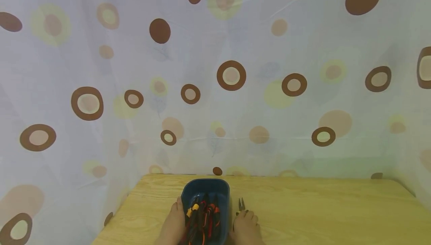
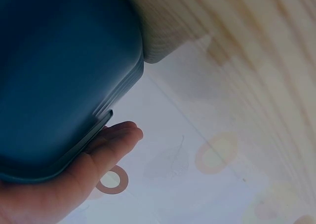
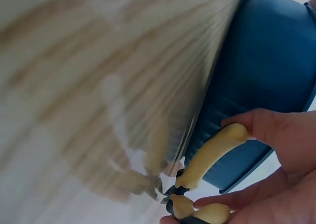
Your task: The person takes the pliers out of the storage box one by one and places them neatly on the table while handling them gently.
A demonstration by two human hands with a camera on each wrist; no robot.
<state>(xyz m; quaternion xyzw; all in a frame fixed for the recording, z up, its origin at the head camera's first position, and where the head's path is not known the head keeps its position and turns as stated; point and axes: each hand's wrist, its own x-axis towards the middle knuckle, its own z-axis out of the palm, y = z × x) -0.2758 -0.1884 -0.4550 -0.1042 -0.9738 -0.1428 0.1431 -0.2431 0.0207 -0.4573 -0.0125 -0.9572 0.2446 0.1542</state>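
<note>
A deep blue plastic bin (image 1: 206,185) stands on the table with several pliers-like hand tools (image 1: 205,215) inside, their grips black with red, orange or yellow. Along the bin's left side lies my left hand (image 1: 175,220). In the left wrist view its straight fingers (image 2: 116,140) rest along the bin's rim; the thumb is hidden. To the right of the bin, my right hand (image 1: 247,228) holds pliers (image 1: 241,204), jaws pointing away from me. The right wrist view shows their yellow-and-black handles (image 3: 212,155) spread, the thumb against one and fingers at the other.
The light wooden table (image 1: 323,207) stretches to the right of the pliers, its surface glossy. Behind it and at both sides hangs a pale curtain (image 1: 232,118) printed with brown and yellow circles, close to the table's back edge.
</note>
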